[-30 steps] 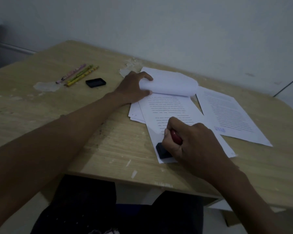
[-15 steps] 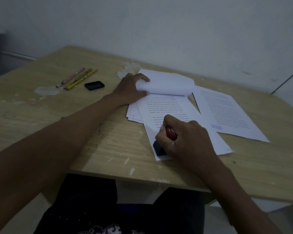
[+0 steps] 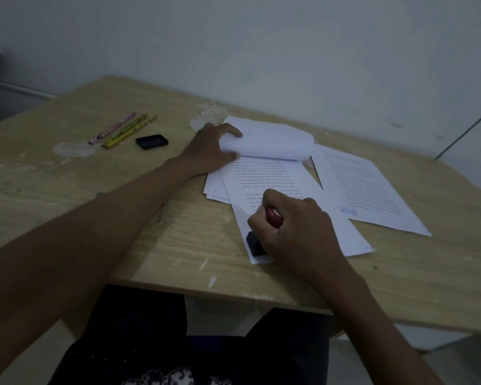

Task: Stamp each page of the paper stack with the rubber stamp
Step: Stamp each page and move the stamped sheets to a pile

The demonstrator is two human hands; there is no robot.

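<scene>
A stack of printed white pages (image 3: 264, 176) lies on the wooden table (image 3: 81, 173). My left hand (image 3: 208, 150) grips a folded-back bundle of upper pages (image 3: 272, 141) at the stack's far end, thumb under and fingers over it. My right hand (image 3: 295, 229) grips the red handle of the rubber stamp (image 3: 272, 216); its black base (image 3: 254, 243) sits on the near left corner of the exposed page. To the right lies a single sheet (image 3: 367, 187) with a blue stamp mark (image 3: 347, 210) at its near left.
A black ink pad (image 3: 152, 141) and three pencils (image 3: 122, 131) lie at the left back of the table. Peeled patches mark the tabletop. A wall rises close behind the table. My dark-clothed lap shows below the front edge.
The hands and the stamp keep their places on the page; only the view has shifted slightly as my head moved.
</scene>
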